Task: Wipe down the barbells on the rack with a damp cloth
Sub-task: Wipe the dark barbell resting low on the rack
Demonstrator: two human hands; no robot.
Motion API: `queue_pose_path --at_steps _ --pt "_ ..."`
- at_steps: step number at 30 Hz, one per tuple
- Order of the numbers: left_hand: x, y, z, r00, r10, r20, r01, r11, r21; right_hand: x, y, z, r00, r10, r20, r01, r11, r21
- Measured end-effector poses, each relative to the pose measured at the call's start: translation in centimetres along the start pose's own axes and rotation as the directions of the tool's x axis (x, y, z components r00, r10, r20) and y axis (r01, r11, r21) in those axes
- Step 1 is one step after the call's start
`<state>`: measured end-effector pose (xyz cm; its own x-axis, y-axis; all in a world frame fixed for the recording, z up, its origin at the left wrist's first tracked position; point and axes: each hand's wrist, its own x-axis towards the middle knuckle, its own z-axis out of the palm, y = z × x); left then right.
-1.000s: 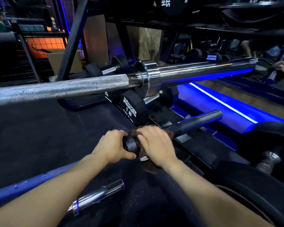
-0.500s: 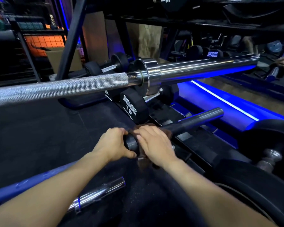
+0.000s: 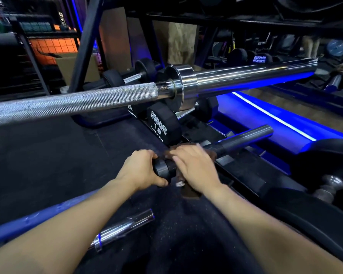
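A: Item, step?
B: Dark bar [image 3: 240, 140], low on the rack; left hand [image 3: 142, 170] grips its collar, right hand [image 3: 194, 167] presses cloth [image 3: 188, 191] round it.
A: Next?
B: Likely wiping outward along the sleeve.

Just one head cam, looking forward and down, close over both forearms, chrome barbell [image 3: 246, 78] crossing above.

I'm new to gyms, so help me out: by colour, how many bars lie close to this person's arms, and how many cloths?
Chrome bars: 2, the barbell and the short bar
Dark bar: 1
Blue bar: 1
Cloth: 1
Total: 5
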<state>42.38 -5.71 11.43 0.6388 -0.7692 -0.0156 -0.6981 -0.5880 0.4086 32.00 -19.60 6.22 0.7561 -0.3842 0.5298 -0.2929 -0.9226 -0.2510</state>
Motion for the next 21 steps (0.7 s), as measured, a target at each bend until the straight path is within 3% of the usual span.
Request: queue_pose_path --at_steps 4,9,13,18,21 --pt "0.0 0.1 0.1 1.0 -0.008 0.008 0.008 1.0 -0.024 -0.7 0.6 -0.2 0.988 0.15 0.03 -0.152 0.982 0.11" --pt "0.5 -0.3 0.0 0.998 -0.044 0.041 0.048 0.994 -0.097 -2.7 -1.7 0.5 1.0 -0.003 0.015 -0.001 0.965 0.263" --pt "0.3 0.0 -0.1 0.999 -0.042 0.029 0.045 0.993 -0.11 -3.3 -1.2 0.5 1.0 -0.009 -0.019 0.015 0.95 0.311" --pt "0.2 -0.3 0.0 0.999 -0.04 0.027 0.043 0.993 -0.113 -0.5 -0.4 0.1 0.995 -0.033 0.097 0.023 0.994 0.103" --pt "0.2 -0.1 -0.1 0.999 -0.027 0.038 0.03 0.996 -0.084 1.6 2.1 -1.0 0.965 0.159 0.208 -0.143 0.986 -0.09"
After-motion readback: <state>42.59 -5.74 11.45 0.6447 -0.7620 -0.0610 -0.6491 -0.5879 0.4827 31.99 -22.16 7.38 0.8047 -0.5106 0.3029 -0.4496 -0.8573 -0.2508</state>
